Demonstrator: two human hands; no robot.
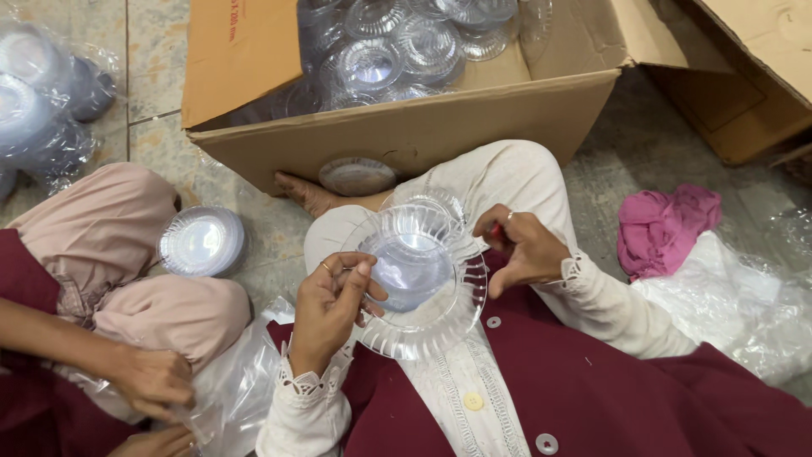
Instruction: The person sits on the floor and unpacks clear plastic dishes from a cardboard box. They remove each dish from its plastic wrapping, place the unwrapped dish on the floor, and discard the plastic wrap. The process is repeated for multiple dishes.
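Clear ribbed plastic bowls (420,275), a small nested stack, sit over the person's lap, just in front of the open cardboard box (406,127). Left hand (331,306) pinches the near rim, fingers closed on it; right hand (522,248) is curled shut at the far rim, touching it, apparently around something small and red. The stack looks light, stiff, slick and crack-prone, so it is best held by the fluted rim. More clear bowls (381,59) fill the box; a wrapped stack (201,242) lies left of it, a pink cloth (664,227) right. Another person's hand (152,379) works plastic bags nearby.
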